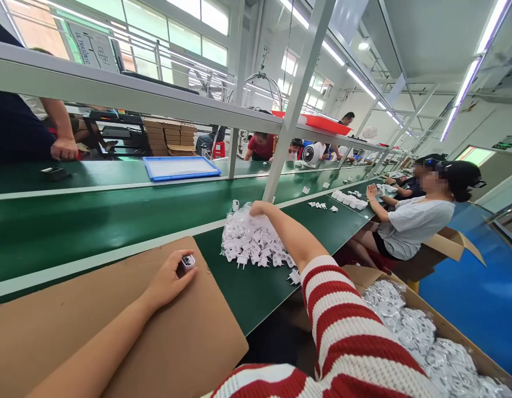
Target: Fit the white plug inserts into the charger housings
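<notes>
White casing [189,262] is gripped between thumb and bent fingers of the left hand [170,283], over cardboard [173,345]. Against a clear bag [240,216] of plugs [258,246] on the green bench [226,283], the right hand [260,209] is placed; how far its fingers are closed cannot be told.

The left forearm [119,326] is bare and comes from the lower left corner, rising obliquely toward the right. At its end the left hand [170,281] is curved in a small grip: the index finger bends over the upper side, and the thumb lies below, pointing to the right. The right arm [299,237] stretches forward and toward the left, bare in its far part. The right hand [260,209] is bent downward at the wrist, and its fingertips cannot be seen clearly. It reaches farther than the left hand, well apart from it.
</notes>
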A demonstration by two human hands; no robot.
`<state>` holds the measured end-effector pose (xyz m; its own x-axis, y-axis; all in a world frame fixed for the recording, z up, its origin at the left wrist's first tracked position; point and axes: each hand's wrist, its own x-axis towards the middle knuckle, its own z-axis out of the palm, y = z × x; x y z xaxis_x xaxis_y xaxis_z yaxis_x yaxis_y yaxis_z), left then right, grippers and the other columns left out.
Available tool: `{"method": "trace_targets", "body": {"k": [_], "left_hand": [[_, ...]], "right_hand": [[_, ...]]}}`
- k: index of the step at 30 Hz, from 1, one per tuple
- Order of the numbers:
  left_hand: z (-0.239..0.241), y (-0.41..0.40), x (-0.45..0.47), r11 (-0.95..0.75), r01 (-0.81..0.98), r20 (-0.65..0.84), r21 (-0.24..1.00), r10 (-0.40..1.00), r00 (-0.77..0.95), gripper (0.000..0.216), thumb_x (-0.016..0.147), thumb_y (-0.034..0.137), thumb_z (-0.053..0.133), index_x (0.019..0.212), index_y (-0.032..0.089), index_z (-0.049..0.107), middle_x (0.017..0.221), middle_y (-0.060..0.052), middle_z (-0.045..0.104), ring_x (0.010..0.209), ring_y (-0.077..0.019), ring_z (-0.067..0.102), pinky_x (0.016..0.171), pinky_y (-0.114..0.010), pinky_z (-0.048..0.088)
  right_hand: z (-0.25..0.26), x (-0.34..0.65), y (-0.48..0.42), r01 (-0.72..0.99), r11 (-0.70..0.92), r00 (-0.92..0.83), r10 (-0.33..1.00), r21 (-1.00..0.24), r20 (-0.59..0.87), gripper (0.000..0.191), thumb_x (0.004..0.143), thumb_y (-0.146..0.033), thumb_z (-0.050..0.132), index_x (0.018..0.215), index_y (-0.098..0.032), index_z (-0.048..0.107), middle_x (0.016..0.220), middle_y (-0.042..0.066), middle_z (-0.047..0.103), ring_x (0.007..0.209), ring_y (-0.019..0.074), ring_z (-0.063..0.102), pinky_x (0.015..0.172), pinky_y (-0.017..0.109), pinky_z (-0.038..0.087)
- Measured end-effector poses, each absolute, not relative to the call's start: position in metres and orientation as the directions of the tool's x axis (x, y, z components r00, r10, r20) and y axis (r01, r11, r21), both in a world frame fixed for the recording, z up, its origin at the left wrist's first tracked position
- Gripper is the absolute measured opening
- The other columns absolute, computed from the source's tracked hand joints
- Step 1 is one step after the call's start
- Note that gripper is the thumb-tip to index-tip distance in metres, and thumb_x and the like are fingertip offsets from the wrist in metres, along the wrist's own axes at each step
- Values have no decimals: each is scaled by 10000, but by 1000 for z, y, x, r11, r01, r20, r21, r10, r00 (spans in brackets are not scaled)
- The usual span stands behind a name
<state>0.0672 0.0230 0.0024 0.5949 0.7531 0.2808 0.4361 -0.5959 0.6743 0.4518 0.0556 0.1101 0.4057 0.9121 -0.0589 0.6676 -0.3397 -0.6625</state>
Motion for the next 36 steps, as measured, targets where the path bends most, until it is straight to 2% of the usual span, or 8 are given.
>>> {"method": "trace_targets", "body": {"k": [5, 8, 11, 17, 23, 26, 33, 36], "left_hand": [[0, 22, 65, -591, 431, 263, 681, 748, 610, 545, 887, 524, 581, 1335, 217, 534, 1289, -102, 610, 1125, -267, 617, 1000, -411, 508], [1, 21, 66, -578, 440, 248, 687, 756, 606, 545, 888, 530, 577, 1332, 219, 538, 1303, -98, 606, 1141, -267, 609, 1005, -407, 503], [1, 22, 68, -570, 447, 241, 689, 762, 601, 561, 878, 544, 581, 1332, 216, 547, 1308, -100, 607, 1141, -272, 606, 994, -402, 505], [-1, 26, 72, -571, 458, 237, 681, 764, 600, 605, 857, 573, 591, 1340, 211, 548, 1325, -100, 604, 1151, -279, 599, 1024, -401, 482], [0, 27, 73, -551, 482, 213, 681, 779, 590, 624, 847, 591, 593, 1341, 212, 548, 1277, -89, 630, 1077, -256, 623, 942, -357, 511], [-1, 29, 72, -545, 493, 207, 678, 785, 583, 611, 854, 586, 593, 1341, 220, 546, 1273, -81, 636, 1064, -249, 630, 926, -349, 511], [-4, 30, 70, -554, 474, 217, 684, 776, 593, 618, 844, 585, 622, 1342, 229, 535, 1274, -75, 642, 1070, -246, 630, 914, -335, 509], [-2, 30, 69, -548, 480, 208, 685, 779, 592, 605, 843, 586, 627, 1335, 246, 537, 1271, -63, 644, 1054, -244, 629, 923, -349, 504]], "right_hand": [[118, 444, 53, 658, -388, 410, 903, -646, -124, 240, 963, -364, 666, 1076, -153, 669, 1069, 59, 684, 926, 178, 668, 825, 354, 578], [132, 458, 41, 637, -343, 404, 911, -691, -79, 164, 830, -245, 762, 881, -125, 662, 863, 36, 667, 796, 172, 632, 739, 304, 529], [150, 475, 29, 601, -263, 401, 916, -755, 0, 132, 743, -181, 736, 810, -137, 631, 742, 10, 623, 748, 174, 598, 705, 279, 488], [172, 494, 5, 532, -117, 411, 902, -839, 135, 270, 733, -262, 724, 955, -164, 606, 769, 4, 626, 782, 177, 579, 746, 299, 518], [178, 499, -11, 487, 10, 419, 875, -873, 244, 301, 747, -332, 712, 966, -170, 584, 831, 12, 633, 800, 170, 581, 779, 311, 526], [186, 497, -18, 489, 46, 426, 859, -871, 284, 287, 737, -362, 723, 903, -175, 581, 821, 17, 612, 802, 171, 568, 758, 302, 519], [209, 495, -26, 609, 176, 449, 727, -773, 520, 83, 737, -179, 597, 765, -182, 519, 790, 6, 511, 831, 159, 533, 780, 290, 476], [200, 486, -27, 627, 217, 428, 707, -748, 563, 82, 693, -173, 565, 771, -183, 541, 776, 2, 513, 824, 165, 542, 765, 287, 472]]}}
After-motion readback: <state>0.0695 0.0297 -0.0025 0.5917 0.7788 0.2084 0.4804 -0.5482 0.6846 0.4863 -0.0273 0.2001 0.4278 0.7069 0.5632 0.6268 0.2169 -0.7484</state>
